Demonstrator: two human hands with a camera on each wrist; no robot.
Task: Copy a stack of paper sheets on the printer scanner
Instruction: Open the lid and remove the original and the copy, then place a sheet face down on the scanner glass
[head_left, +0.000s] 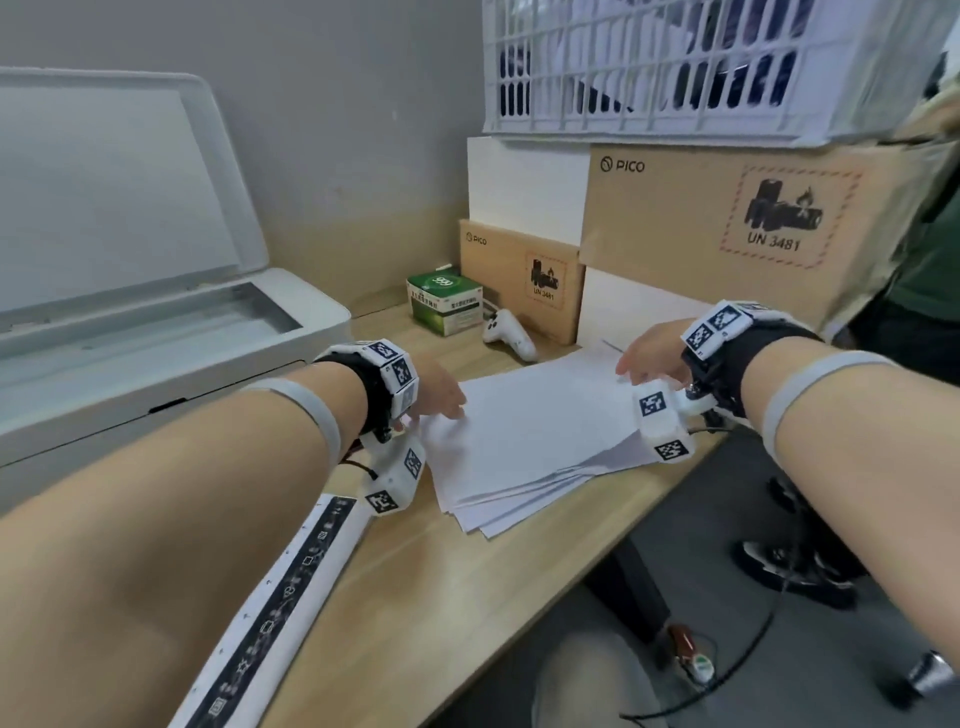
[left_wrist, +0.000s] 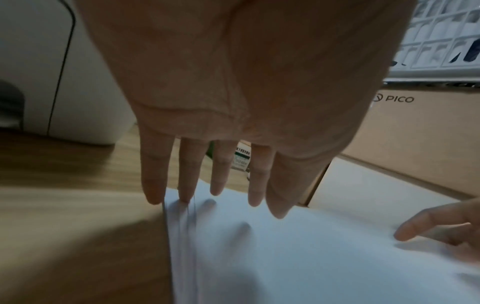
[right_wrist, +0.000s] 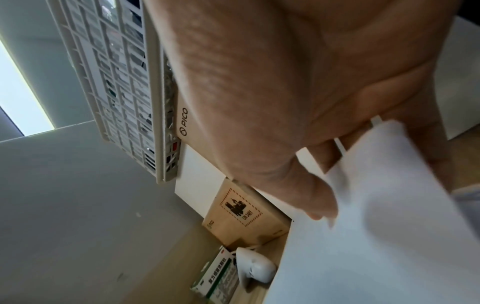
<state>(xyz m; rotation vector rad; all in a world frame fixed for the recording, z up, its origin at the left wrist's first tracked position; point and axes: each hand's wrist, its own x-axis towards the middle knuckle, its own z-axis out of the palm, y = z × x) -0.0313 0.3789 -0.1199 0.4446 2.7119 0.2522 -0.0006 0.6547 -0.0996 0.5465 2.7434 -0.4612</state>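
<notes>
A loose stack of white paper sheets lies fanned on the wooden desk. My left hand has straight fingers, their tips touching the stack's left edge. My right hand is at the far right corner, where a sheet corner curls up between thumb and fingers; its fingertips rest on top. The white printer stands at left with its lid raised and the scanner glass bare.
Behind the paper are a green medicine box, a white controller and PICO cardboard boxes under a white crate. A marker strip lies near the front. Another person stands at right.
</notes>
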